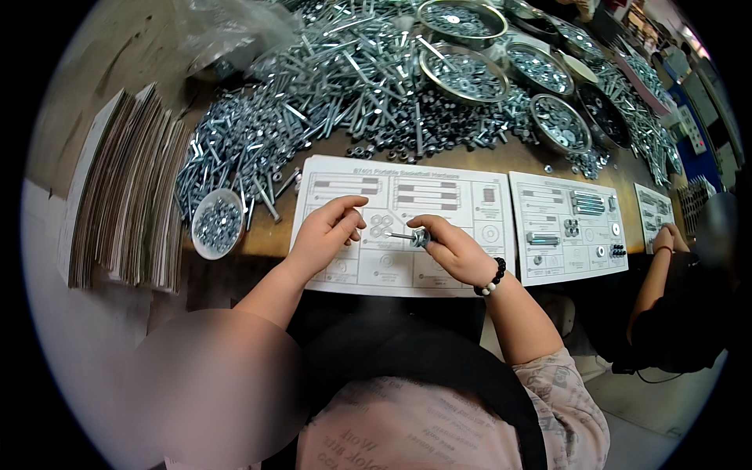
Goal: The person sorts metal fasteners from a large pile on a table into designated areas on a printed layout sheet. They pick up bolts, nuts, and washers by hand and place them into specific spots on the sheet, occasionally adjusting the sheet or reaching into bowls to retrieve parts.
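Note:
My right hand (462, 254) pinches a thin metal rod with round metal pieces (417, 236) gathered at my fingertips. The rod's bare end points left, over a printed card (454, 274) with outlines of hardware. Across from it, above the card's left part, my left hand (323, 235) has its fingers curled in toward the palm. Whatever the left fingers may hold is hidden. Drawn rings show on the card between both hands.
Behind the card lies a large heap of bolts (329, 86), with dark nuts (446, 117) along its edge. Bowls of washers (560, 124) stand at the back right, a white cup (211, 252) at left beside stacked cardboard (125, 196). Another card (556, 266) carries sorted hardware; a co-worker's hands (666, 237) are beyond.

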Demonstrator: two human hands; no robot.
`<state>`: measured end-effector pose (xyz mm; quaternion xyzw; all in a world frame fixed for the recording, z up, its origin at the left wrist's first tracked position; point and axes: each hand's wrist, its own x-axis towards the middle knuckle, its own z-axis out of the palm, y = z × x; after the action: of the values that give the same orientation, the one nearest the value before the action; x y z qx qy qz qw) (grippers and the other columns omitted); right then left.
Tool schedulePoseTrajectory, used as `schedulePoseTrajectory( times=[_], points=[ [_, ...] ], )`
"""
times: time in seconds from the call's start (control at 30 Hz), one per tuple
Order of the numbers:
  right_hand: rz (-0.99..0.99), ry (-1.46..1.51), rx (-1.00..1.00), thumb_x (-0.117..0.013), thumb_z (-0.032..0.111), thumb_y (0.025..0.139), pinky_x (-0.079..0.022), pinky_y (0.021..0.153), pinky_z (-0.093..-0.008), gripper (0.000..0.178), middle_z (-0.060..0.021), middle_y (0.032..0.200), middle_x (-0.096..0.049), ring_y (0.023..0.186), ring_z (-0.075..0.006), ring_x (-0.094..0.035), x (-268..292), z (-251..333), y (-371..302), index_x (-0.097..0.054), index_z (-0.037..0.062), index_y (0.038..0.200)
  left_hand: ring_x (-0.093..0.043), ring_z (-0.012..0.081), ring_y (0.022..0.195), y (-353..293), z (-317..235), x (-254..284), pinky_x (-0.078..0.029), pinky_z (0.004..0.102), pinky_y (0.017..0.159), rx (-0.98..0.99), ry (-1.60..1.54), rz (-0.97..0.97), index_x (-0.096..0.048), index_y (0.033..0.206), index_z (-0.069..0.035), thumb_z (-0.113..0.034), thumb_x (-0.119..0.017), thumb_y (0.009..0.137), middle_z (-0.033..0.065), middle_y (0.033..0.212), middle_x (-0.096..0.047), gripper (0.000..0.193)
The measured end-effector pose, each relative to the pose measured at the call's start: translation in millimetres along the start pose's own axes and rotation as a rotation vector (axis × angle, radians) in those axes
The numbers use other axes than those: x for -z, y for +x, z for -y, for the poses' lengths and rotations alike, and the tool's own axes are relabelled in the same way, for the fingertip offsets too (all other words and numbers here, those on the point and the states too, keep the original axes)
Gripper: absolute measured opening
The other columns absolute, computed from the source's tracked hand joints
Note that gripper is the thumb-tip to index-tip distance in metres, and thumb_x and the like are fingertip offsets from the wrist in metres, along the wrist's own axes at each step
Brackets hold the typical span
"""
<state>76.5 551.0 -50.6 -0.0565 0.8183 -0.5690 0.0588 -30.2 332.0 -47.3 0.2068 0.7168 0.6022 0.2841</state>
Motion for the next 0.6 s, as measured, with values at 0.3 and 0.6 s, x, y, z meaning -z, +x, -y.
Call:
schedulePoseTrajectory(
  times=[0.3,0.6],
  points=[
    [-0.012,-0.311,0.110,-0.048,0.008,0.080,-0.046,0.066,-0.0409,0.026,-0.0167,0.082,-0.060,0.076,-0.0347,-0.058,-64,-11,14,-0.048,0.0039,0.106,-0.053,0.0116,0.075,-48,29,38,-0.045,0.0249,0.068,-0.106,0.367,-0.063,-0.052,0.115,-0.001,-0.005,-0.060,0.077,0.0050,0.089,-0.056,0.039],
    [0.013,-0.646,0.224,-0.054,0.007,0.073,-0.047,0.063,-0.0387,0.034,-0.0141,0.079,-0.059,0.071,-0.0305,-0.058,-96,-8,24,-0.047,0.0042,0.106,-0.054,0.0232,0.088,-50,52,31,-0.037,0.0352,0.080,-0.447,0.909,0.026,-0.060,0.103,-0.009,-0.016,-0.071,0.064,0.0043,0.089,-0.058,0.041]
  ],
)
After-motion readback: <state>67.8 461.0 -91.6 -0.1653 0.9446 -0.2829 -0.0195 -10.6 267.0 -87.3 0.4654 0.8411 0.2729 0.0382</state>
